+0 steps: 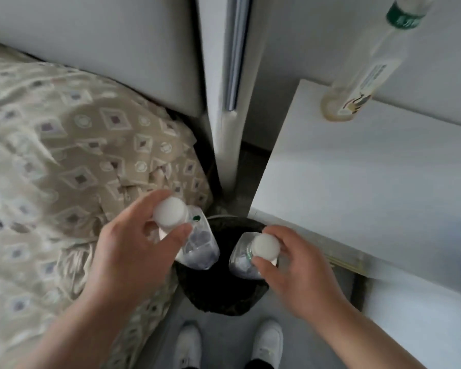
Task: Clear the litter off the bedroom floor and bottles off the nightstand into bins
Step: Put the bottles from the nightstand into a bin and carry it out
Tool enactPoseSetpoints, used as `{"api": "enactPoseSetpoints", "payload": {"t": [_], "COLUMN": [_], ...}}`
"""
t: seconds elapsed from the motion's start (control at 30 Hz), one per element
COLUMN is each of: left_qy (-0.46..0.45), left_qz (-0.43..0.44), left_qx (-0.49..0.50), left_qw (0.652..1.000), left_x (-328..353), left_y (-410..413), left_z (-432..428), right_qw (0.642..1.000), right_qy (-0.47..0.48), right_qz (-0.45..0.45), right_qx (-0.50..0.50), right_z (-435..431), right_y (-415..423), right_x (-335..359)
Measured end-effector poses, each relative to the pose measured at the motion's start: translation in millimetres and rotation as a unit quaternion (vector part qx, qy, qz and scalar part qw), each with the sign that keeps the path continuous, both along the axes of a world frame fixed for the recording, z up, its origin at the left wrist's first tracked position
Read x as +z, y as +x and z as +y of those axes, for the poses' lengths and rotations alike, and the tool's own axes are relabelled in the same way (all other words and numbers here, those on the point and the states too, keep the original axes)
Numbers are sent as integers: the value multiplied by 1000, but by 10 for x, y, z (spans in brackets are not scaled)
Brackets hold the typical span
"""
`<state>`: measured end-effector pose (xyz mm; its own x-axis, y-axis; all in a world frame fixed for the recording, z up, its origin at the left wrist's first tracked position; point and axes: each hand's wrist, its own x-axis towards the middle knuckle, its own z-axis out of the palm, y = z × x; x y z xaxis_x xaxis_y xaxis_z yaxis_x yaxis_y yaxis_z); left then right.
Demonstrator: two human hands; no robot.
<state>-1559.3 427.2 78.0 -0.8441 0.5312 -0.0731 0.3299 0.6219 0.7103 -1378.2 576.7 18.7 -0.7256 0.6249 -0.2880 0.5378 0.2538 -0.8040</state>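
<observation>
Over the bin (224,296), two gripped bottles (200,246)

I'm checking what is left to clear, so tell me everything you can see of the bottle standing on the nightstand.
The bottle on the nightstand is tall, slim and clear, plastic by its look. A green band wraps it near the top, and a pale printed label runs down its lower body. It stands upright on its round base at the back of the white nightstand, close to the wall. Its cap is cut off by the frame edge. Neither hand touches it. The print is too blurred to read.
</observation>
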Motion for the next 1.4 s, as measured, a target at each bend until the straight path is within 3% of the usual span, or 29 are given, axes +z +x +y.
{"api": "enactPoseSetpoints", "payload": {"t": [0.23, 0.43, 0.7, 1.0, 1.4], "left_qy": [-21, -2, 0, -36, -31], "left_qz": [-112, -81, -92, -124, -171], "left_qx": [16, -8, -14, -49, -49], "left_qw": [993, 997, 996, 990, 984], "left_x": [-1139, -1595, -1805, -2182, -2553], "left_y": [27, -9, -340, -486, -610], "left_z": [-80, 114, 448, 731, 883], "right_qw": [995, 995, 993, 996, 993], "right_qy": [2, -38, 2, 9, 14], "right_qz": [-95, -71, -60, -41, -111], "right_qx": [17, -52, -100, -76, -34], "right_z": [-214, -260, -197, -193, -169], "right_y": [-236, -403, -631, -828, -854], "right_x": [-1123, -1685, -1885, -2007, -2180]}}
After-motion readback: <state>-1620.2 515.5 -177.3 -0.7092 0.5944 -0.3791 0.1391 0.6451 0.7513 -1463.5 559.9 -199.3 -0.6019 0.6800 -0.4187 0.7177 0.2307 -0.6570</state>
